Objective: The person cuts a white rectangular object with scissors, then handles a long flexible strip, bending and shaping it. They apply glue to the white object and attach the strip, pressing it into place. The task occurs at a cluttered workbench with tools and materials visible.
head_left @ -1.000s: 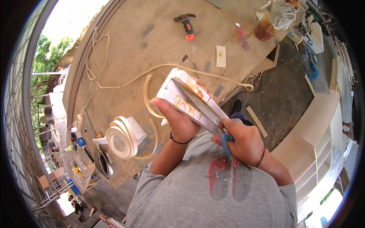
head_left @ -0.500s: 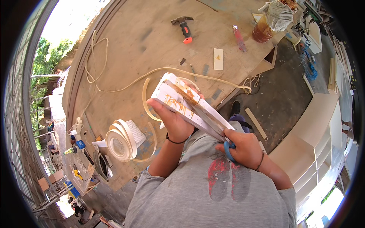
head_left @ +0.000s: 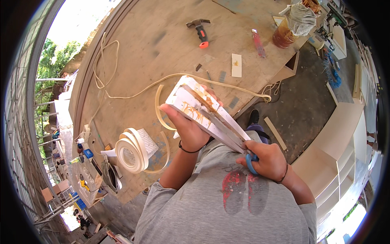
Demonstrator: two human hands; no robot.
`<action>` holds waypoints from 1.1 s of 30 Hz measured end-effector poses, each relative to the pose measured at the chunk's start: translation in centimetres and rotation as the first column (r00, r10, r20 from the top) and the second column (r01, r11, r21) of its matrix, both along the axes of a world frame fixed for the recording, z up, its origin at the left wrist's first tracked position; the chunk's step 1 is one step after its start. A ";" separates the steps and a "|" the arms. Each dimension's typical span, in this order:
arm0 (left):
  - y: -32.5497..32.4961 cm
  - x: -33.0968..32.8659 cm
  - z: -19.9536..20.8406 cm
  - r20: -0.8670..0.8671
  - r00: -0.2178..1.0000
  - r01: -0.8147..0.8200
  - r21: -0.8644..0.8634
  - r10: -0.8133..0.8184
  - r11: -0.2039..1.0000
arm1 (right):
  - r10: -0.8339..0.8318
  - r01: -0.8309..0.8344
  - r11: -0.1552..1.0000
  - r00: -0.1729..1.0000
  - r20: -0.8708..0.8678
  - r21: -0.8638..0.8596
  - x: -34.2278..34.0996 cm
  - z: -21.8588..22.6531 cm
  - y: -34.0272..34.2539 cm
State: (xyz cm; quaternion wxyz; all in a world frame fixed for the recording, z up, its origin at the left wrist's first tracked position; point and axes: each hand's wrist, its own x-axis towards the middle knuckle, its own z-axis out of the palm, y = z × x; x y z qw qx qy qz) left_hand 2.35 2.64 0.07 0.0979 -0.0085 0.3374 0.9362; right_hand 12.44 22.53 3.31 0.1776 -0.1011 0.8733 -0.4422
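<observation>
A white roll of edge-banding tape (head_left: 132, 154) is seen lying at the left on the worn plywood workbench (head_left: 162, 36); a stack of white glue-smeared boards (head_left: 207, 114) is gripped at centre by the left hand (head_left: 187, 128), closed round it; blue-handled scissors (head_left: 250, 162) are clasped at the boards' near end by the closed right hand (head_left: 268, 160); a black-and-orange hammer (head_left: 200, 30) lies far off.

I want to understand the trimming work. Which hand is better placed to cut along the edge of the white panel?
Probably the right hand: it already grips the blue-handled tool at the near end of the white panel. The left hand is wrapped around the panel's middle, supporting it above the workbench.
</observation>
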 end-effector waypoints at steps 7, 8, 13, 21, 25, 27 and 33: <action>0.2 -0.2 -0.5 0.036 0.999 -0.029 -0.002 0.029 1.000 | -0.024 0.024 1.000 0.998 0.062 -0.008 0.1 -0.8 -0.7; 0.2 -0.2 -0.6 0.051 0.998 -0.040 -0.015 0.041 0.999 | -0.033 0.034 0.999 0.997 0.075 -0.016 -0.1 -0.8 -0.8; 1.6 0.6 -0.1 0.102 0.995 -0.005 -0.041 0.009 0.999 | -0.105 0.104 0.993 0.994 -0.013 -0.047 -2.9 1.0 -2.2; -0.3 -2.6 0.4 0.066 0.997 -0.027 -0.004 0.027 1.000 | -0.427 0.416 0.887 0.904 -0.012 -0.201 -5.9 0.6 0.0; -1.1 -3.3 -0.2 0.041 0.999 0.011 0.029 -0.012 1.000 | -0.357 0.357 0.934 0.934 0.011 0.011 -10.0 -5.3 1.2; -1.4 -3.3 -0.2 0.049 0.999 -0.007 0.034 0.005 0.999 | -0.311 0.310 0.950 0.950 0.015 0.025 -10.9 -8.0 0.7; -2.4 -2.9 -0.6 0.040 0.998 -0.039 0.014 0.039 0.999 | -0.117 0.127 0.990 0.983 -0.142 0.063 -13.8 -13.8 -1.8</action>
